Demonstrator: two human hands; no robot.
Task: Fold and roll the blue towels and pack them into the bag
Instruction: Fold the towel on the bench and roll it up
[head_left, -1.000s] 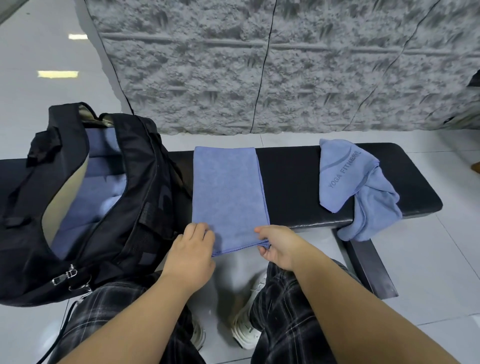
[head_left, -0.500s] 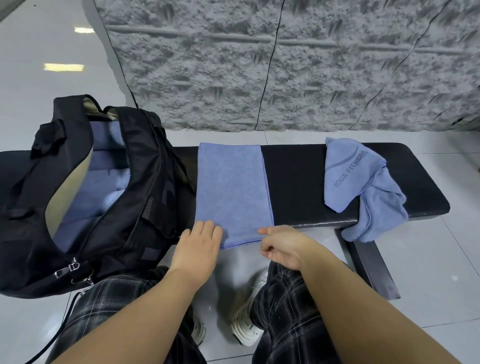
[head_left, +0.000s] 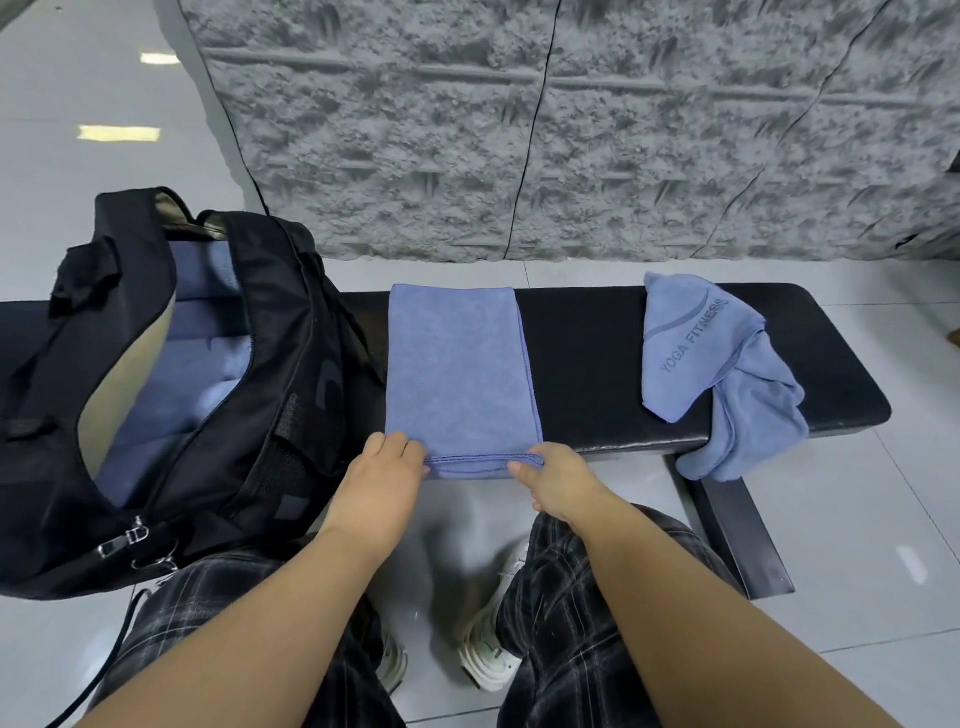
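The left hand (head_left: 382, 475) and right hand (head_left: 558, 480) each pinch a near corner of the folded blue towel (head_left: 460, 374), the stitched hem turned up between them at the bench's front edge. The towel lies flat as a long strip across the black padded bench (head_left: 587, 358), reaching its far edge. Just left of it sits the open black bag (head_left: 280, 374), blue towels already inside. Near the bench's right end lies a crumpled blue towel (head_left: 717, 374) printed "YOGA FITNESS", partly hanging over the front edge.
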